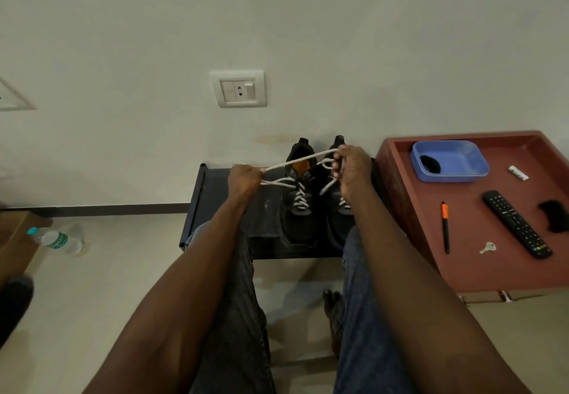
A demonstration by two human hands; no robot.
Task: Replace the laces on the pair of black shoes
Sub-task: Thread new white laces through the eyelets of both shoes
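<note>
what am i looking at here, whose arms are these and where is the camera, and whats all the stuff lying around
There is no machine here: this is one picture from a camera worn on a person's head, looking forward and down, so the arms are the wearer's own. The left hand and right hand each grip a white lace stretched between them, above a pair of black shoes standing on a dark low stand against the wall. To the right, a reddish tray table holds a blue tub, a remote, a black and orange pen and a key. A water bottle lies on the floor at left.
</note>
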